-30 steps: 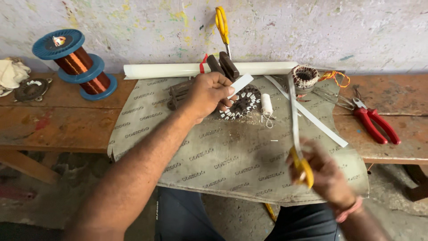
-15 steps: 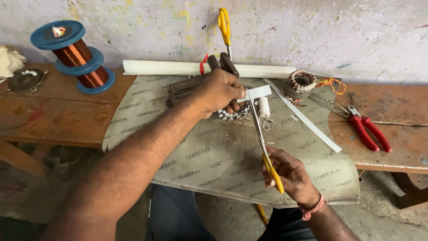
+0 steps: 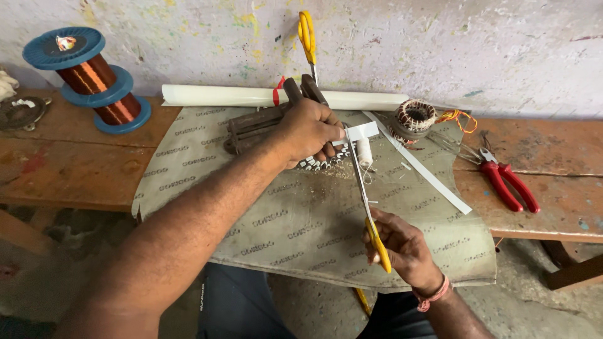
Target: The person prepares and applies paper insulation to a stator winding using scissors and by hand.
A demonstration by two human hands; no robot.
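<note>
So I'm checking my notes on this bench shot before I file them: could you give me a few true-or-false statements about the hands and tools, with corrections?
1. The right hand holds yellow-handled scissors with the blades at a white paper strip. True.
2. The left hand holds that white paper strip. True.
3. The red-handled pliers are in the left hand. False: they lie on the wooden bench, apart from both hands.
4. The copper wire spool stands at the right end of the bench. False: it stands at the left end.
5. A second pair of yellow-handled scissors hangs on the wall. True.
</note>
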